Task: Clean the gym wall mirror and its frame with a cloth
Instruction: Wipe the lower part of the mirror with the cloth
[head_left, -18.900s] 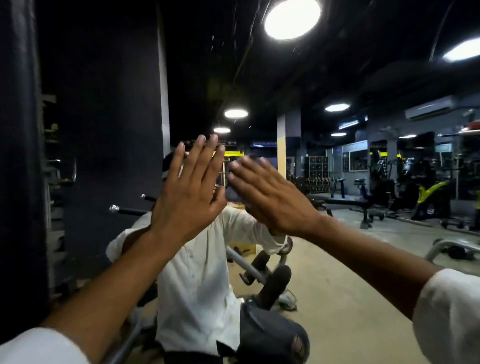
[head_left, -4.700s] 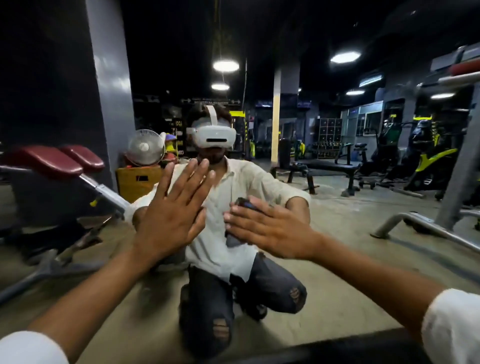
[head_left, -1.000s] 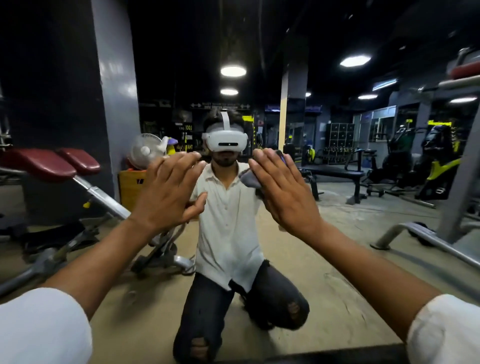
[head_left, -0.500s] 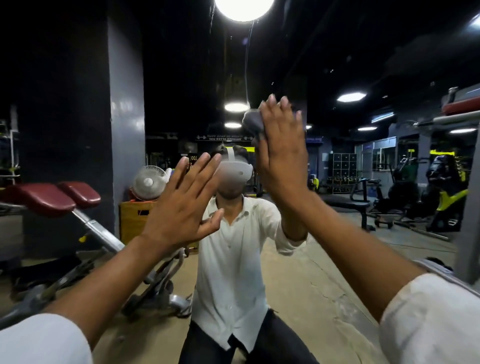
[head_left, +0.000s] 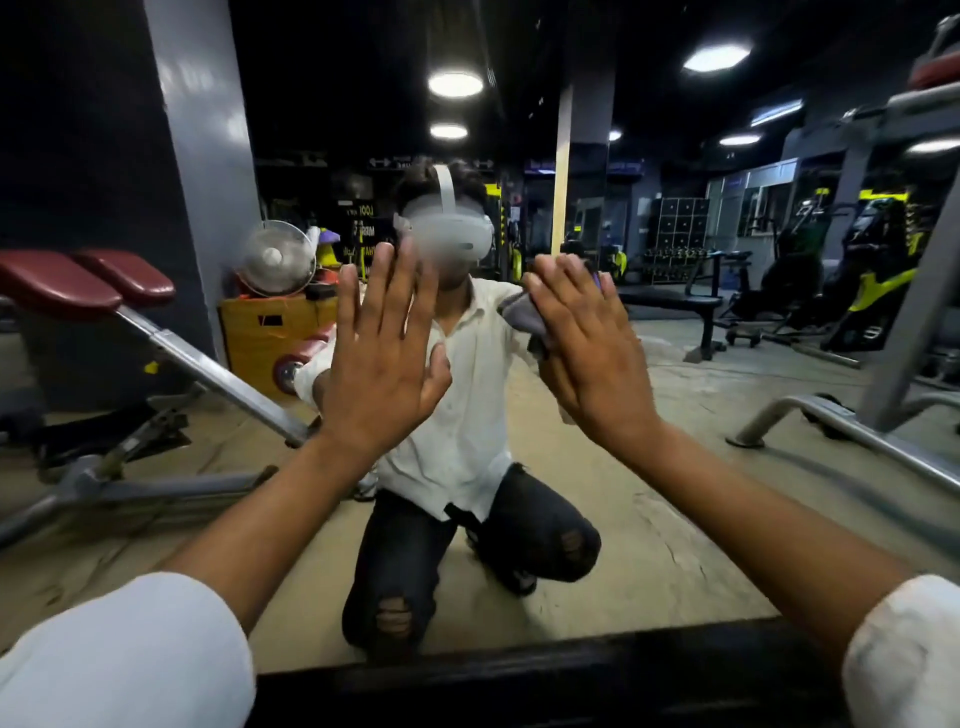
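Note:
The wall mirror (head_left: 675, 519) fills the view and reflects a kneeling person in a white shirt. Its dark bottom frame (head_left: 545, 675) runs along the lower edge. My left hand (head_left: 384, 358) lies flat on the glass with fingers straight and spread. My right hand (head_left: 587, 348) presses a grey cloth (head_left: 519, 314) flat against the glass at chest height of the reflection. Only the cloth's left edge shows beyond my fingers; the rest is hidden under my palm.
Reflected in the mirror are a bench with maroon pads (head_left: 78, 280) at left, a fan (head_left: 278, 257) on a yellow box (head_left: 265, 332), a grey pillar (head_left: 202, 156), a black flat bench (head_left: 670, 301) and a steel machine frame (head_left: 852, 426) at right.
My right hand has swept the cloth down from above the reflected head to chest height. My view has dropped, bringing the bottom frame back in. My left hand stays flat on the glass.

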